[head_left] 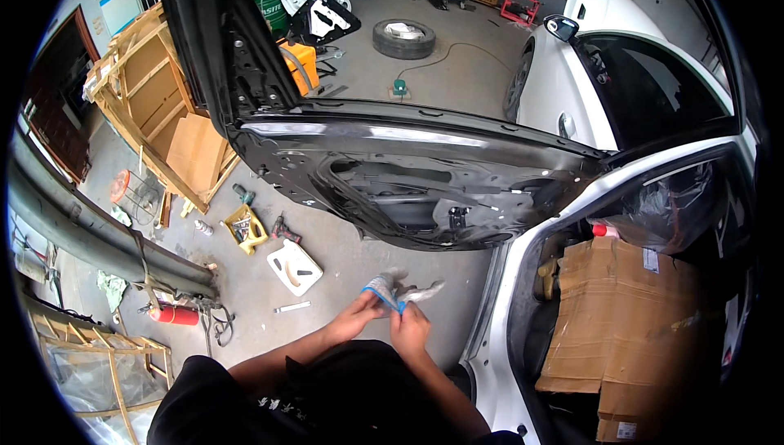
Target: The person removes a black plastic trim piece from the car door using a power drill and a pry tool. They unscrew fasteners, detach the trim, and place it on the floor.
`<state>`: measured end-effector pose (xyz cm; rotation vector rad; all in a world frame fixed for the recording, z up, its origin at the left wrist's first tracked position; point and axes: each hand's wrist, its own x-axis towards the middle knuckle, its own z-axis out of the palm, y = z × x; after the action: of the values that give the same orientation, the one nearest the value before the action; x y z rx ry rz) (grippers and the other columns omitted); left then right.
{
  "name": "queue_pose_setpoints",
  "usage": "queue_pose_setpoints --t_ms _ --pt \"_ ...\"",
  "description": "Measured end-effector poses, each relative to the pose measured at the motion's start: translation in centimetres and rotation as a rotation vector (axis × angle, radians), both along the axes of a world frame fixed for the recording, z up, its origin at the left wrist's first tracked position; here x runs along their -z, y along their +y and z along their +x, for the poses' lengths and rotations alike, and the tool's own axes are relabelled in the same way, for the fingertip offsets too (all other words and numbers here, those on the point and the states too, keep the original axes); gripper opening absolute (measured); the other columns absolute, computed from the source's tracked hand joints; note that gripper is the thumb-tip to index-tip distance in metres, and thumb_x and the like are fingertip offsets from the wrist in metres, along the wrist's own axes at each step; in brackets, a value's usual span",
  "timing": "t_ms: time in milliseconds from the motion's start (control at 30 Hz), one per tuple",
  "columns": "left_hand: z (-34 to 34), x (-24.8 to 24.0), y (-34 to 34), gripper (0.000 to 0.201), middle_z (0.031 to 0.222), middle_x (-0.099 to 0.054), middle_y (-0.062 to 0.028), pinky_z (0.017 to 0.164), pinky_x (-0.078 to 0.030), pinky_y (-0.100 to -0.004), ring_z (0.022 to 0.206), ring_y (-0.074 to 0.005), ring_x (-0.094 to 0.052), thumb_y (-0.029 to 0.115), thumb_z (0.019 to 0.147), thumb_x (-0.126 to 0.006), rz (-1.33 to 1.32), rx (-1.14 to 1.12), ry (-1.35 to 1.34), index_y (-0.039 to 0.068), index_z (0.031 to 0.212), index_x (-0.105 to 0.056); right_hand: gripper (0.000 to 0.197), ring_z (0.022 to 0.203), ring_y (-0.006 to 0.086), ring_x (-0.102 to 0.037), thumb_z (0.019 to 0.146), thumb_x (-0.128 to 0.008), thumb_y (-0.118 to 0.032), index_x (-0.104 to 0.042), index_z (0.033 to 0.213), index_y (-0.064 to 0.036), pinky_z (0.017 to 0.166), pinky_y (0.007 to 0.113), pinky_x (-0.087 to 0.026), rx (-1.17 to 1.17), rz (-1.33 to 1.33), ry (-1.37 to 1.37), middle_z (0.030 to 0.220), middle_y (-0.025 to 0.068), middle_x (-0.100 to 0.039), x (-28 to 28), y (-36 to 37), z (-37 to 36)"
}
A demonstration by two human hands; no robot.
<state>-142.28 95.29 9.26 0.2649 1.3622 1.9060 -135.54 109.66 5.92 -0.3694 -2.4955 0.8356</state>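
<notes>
Low in the middle of the head view, my two hands are close together in front of my dark shirt. A soiled grey-white work glove (381,287) with a blue-edged cuff is between them, its fingers hanging loose toward the far side. My left hand (357,315) grips the cuff from the left. My right hand (411,331) pinches the blue edge on the other side, fingers curled. Just beyond the hands stands an open black car door (384,175), its inner panel bare and its metal openings showing.
A white car body (513,314) with a flattened cardboard sheet (621,322) inside is at right. Left on the floor lie a white plastic panel (295,268), a drill (284,229), a yellow tool tray (245,229) and a fire extinguisher (174,314). A wooden crate (163,110) stands farther left.
</notes>
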Motion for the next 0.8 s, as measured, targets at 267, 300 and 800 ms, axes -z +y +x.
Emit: queue_pose_setpoints --t_ms 267,300,800 --pt "3.0 -2.0 -4.8 0.03 0.125 -0.056 -0.0125 0.091 -0.048 -0.0344 0.115 -0.0222 -0.054 0.01 0.092 -0.046 -0.114 -0.092 -0.234 -0.003 0.117 -0.057 0.025 0.05 0.0243 -0.057 0.087 -0.059 -0.022 -0.056 0.073 -0.0018 0.05 0.036 -0.045 0.003 -0.524 -0.008 0.059 0.0086 -0.057 1.6 -2.4 1.1" --pt "3.5 -1.4 -5.9 0.043 0.12 -0.057 -0.0176 0.083 -0.053 -0.0362 0.112 -0.0259 -0.055 0.031 0.096 -0.048 -0.259 -0.105 -0.19 -0.006 0.117 -0.054 0.028 0.049 0.02 -0.055 0.09 -0.058 -0.024 -0.056 0.073 -0.0017 0.049 0.033 -0.044 0.034 -0.898 -0.073 0.057 0.006 -0.056 1.6 -3.1 1.1" --pt "5.0 8.5 -19.3 0.029 0.082 -0.065 -0.0102 0.064 -0.051 -0.0332 0.073 -0.022 -0.063 0.023 0.088 -0.054 -0.657 -0.501 -0.044 -0.003 0.099 -0.06 0.012 0.072 0.0224 -0.061 0.085 -0.059 -0.011 -0.061 0.09 -0.0005 0.068 0.034 -0.049 -0.869 -0.549 -0.057 0.076 0.0112 -0.061 -4.0 -18.8 -0.9"
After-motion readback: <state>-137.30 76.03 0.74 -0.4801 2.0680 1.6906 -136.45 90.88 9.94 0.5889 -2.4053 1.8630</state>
